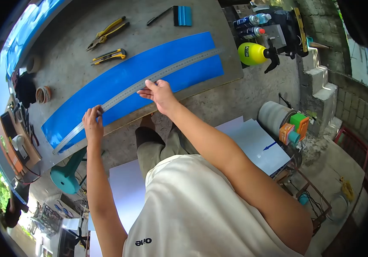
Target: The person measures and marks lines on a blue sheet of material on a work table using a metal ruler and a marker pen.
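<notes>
A long metal ruler [124, 94] lies lengthwise across a blue sheet [100, 92] on the grey tabletop. My left hand [93, 125] has its fingers curled over the ruler near its left end. Farther along, close to the middle, my right hand [161, 95] pinches the ruler, with the thumb on top and the other fingers bent at its near edge. Beyond the sheet are a yellow-handled utility knife [109, 56] and a pair of yellow-handled pliers [107, 33]. A blue squeegee [183, 16] and a thin black tool [159, 16] lie at the far side.
A yellow spray bottle [251, 54] and several cans stand beyond the table's right end. A small round pot [43, 94] sits at the left. Below the near edge are a teal stool [66, 176] and white sheets [254, 143].
</notes>
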`<action>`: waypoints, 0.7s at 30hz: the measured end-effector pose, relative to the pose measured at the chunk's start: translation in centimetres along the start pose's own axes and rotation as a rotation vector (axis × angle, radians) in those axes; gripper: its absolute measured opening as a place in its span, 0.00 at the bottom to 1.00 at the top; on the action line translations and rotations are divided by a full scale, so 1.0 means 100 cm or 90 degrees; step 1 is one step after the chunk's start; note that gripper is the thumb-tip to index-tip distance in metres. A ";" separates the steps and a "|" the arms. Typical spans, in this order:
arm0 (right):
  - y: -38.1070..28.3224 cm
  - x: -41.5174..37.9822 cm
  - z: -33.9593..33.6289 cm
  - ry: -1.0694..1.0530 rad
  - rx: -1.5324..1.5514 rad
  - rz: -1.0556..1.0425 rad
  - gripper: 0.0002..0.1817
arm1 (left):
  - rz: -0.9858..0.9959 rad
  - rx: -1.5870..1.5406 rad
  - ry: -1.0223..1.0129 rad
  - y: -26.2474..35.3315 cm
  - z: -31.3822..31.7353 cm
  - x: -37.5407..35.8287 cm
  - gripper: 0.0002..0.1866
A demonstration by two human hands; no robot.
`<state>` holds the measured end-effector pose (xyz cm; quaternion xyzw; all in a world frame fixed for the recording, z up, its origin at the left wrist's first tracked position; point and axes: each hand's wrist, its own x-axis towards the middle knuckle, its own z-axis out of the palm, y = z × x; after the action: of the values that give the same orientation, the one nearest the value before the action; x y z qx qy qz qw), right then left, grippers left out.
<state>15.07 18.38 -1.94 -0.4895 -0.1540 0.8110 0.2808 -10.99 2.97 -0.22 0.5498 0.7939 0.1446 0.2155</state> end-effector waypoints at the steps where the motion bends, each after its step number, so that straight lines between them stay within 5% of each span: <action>1: -0.003 0.002 -0.001 -0.022 -0.020 0.017 0.11 | -0.005 0.017 0.008 -0.006 -0.001 0.001 0.25; 6: -0.023 0.015 -0.035 -0.057 -0.279 0.015 0.12 | -0.051 -0.003 0.048 -0.036 0.005 0.011 0.24; 13: -0.127 0.012 -0.149 0.192 -0.708 -0.624 0.06 | -0.094 0.062 0.079 -0.056 0.008 0.019 0.27; 16: -0.168 0.022 -0.193 0.298 -0.792 -0.654 0.06 | -0.092 0.037 0.100 -0.060 0.007 0.024 0.26; 21: -0.181 0.041 -0.215 0.265 -0.889 -0.726 0.09 | -0.117 0.057 0.114 -0.070 0.006 0.032 0.25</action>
<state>37.99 34.72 -5.53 -0.5334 -0.7724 0.1689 0.3006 -17.33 3.43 -4.64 0.4689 0.8625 0.1373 0.1317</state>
